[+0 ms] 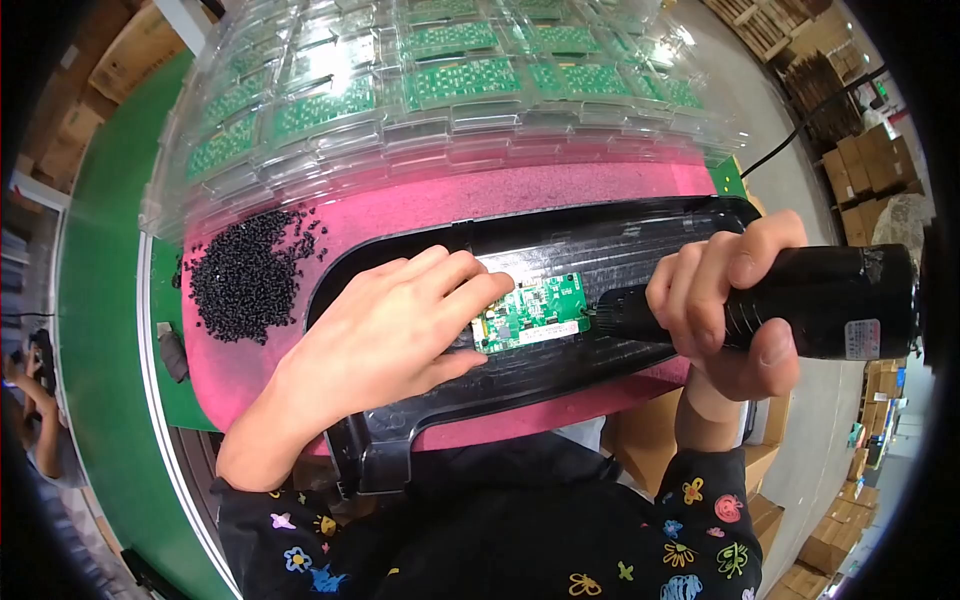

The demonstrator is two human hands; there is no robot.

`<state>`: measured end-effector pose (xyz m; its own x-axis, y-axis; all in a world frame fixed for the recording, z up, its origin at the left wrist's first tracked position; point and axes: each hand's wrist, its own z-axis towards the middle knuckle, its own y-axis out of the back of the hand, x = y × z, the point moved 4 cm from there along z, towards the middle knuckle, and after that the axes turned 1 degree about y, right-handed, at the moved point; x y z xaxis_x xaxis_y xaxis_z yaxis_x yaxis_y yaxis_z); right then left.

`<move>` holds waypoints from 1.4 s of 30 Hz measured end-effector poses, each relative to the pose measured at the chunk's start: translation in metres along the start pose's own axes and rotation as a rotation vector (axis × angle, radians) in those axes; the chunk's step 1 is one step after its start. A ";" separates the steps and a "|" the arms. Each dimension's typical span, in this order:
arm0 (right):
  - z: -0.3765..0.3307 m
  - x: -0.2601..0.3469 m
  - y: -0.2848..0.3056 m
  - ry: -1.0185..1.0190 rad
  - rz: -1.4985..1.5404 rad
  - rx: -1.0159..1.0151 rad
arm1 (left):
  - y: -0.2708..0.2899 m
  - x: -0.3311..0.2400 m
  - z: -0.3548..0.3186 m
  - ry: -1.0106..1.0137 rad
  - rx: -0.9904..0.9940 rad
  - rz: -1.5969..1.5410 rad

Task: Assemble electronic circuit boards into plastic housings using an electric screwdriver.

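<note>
A green circuit board [545,303] lies over the long black plastic housing [640,232]. My left hand [395,320] grips the board's left end, the thumb at its near edge and a finger at its far edge. My right hand [725,300] is wrapped round a black electric screwdriver [825,300], held nearly level. The driver's narrow front end points left and meets the board's right end, by a corner. I cannot make out whether a screw sits under the tip. My left fingers hide part of the board's left side.
Left of the housing, a heap of small black screws [240,280] is spread on the pink mat [225,385]. Beyond it stand stacked clear plastic trays [440,118] holding several green boards. Cardboard boxes [870,165] stand off to the right. A person [45,420] is at the far left.
</note>
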<state>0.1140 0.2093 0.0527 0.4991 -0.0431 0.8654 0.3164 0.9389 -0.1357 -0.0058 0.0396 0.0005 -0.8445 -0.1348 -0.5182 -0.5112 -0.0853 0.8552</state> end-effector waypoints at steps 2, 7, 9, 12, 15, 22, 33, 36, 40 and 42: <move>0.000 -0.003 -0.001 -0.010 0.005 -0.005 | 0.000 0.000 -0.001 -0.040 -0.048 0.015; 0.000 -0.007 -0.005 -0.035 0.039 0.035 | 0.016 -0.005 -0.001 -0.139 -0.319 -0.112; 0.002 -0.007 -0.007 -0.066 0.042 0.080 | 0.026 -0.002 -0.007 -0.226 -0.515 -0.118; 0.004 -0.007 -0.008 -0.124 0.032 0.095 | 0.035 0.016 -0.019 -0.349 -0.762 -0.166; 0.001 -0.008 -0.010 -0.093 0.018 0.110 | 0.037 0.025 -0.021 -0.275 -0.866 -0.303; 0.013 -0.012 0.010 -0.195 0.227 -0.086 | 0.042 0.025 -0.020 -0.151 -0.889 -0.447; -0.017 0.003 0.035 -0.388 0.371 -0.519 | 0.023 0.030 -0.013 0.137 -0.349 0.175; -0.041 0.036 0.046 -0.069 0.142 -0.440 | 0.032 0.014 -0.019 0.224 -0.341 0.207; -0.073 0.087 0.085 0.418 -0.098 -0.603 | 0.048 -0.020 -0.025 0.111 -0.551 0.216; -0.091 0.095 0.114 0.545 -0.215 -0.701 | 0.061 -0.045 -0.055 0.101 -0.715 0.274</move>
<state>0.2709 0.2815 0.0756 0.6284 -0.5154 0.5826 0.7751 0.4774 -0.4138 0.0097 -0.0137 0.0761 -0.8899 -0.3298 -0.3153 -0.0294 -0.6482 0.7609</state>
